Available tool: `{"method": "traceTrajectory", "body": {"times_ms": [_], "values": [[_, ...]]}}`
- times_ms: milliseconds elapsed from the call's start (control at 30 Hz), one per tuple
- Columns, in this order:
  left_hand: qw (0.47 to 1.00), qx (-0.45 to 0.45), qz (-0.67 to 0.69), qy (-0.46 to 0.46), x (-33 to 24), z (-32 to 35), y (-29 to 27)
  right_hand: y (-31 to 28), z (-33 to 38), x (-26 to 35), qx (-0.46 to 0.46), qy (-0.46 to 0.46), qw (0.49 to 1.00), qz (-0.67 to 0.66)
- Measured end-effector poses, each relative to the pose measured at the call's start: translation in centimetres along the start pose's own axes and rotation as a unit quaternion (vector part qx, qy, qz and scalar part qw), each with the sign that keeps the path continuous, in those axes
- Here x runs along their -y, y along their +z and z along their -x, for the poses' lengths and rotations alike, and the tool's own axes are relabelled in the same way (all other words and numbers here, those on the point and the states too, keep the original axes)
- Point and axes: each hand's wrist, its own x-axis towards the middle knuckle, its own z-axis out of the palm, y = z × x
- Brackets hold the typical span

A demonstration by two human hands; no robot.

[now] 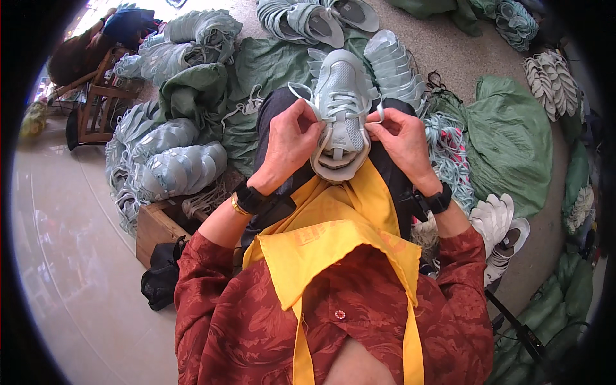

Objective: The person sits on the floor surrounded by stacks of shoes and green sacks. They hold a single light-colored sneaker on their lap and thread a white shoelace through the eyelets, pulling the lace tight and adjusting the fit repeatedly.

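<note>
On my lap rests a pale grey-green sneaker (346, 131), its toe pointing away from me and its heel opening toward me. Laces criss-cross its upper part. At the shoe's left side, my left hand (292, 138) pinches one end of the pale shoelace (300, 88), which loops up above the fingers. Over on the right side, my right hand (403, 138) pinches the other lace end between thumb and fingers. Both hands are close to the shoe's collar. A yellow apron (340, 212) lies under the heel.
Stacked pale shoe uppers (183, 168) lie at left, above a wooden box (160, 232). More uppers (394, 67) and finished-looking shoes (324, 25) lie ahead. Bundled laces (447, 151) and a green sack (510, 144) are on the right, with white shoes (504, 234) nearer me. A wooden chair (102, 96) stands far left.
</note>
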Motion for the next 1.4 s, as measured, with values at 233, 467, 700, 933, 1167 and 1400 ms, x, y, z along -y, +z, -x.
{"method": "traceTrajectory", "body": {"times_ms": [233, 467, 700, 933, 1167, 1400], "values": [[0.999, -0.024, 0.020, -0.016, 0.0, 0.5, 0.1, -2.7, 2.1, 2.8, -0.048, 0.046, 0.975, 0.210], [0.997, -0.039, 0.062, -0.006, 0.2, 0.7, 0.6, 0.7, 1.6, 3.0, -0.036, -0.161, 0.965, 0.203], [0.996, -0.078, 0.014, 0.048, -0.2, 1.1, 0.8, 1.3, 1.6, 2.2, -0.029, -0.159, 0.945, 0.284], [0.988, -0.062, -0.045, 0.132, -0.6, 1.2, 0.9, 2.0, 1.7, 2.3, -0.054, -0.172, 0.946, 0.269], [0.983, -0.041, -0.062, 0.169, -0.4, 2.1, 0.7, 1.4, 1.7, 2.4, -0.012, -0.252, 0.900, 0.354], [0.964, -0.014, -0.170, 0.204, -0.8, 2.8, 0.1, 1.8, 1.4, 4.0, -0.035, -0.267, 0.878, 0.395]]}}
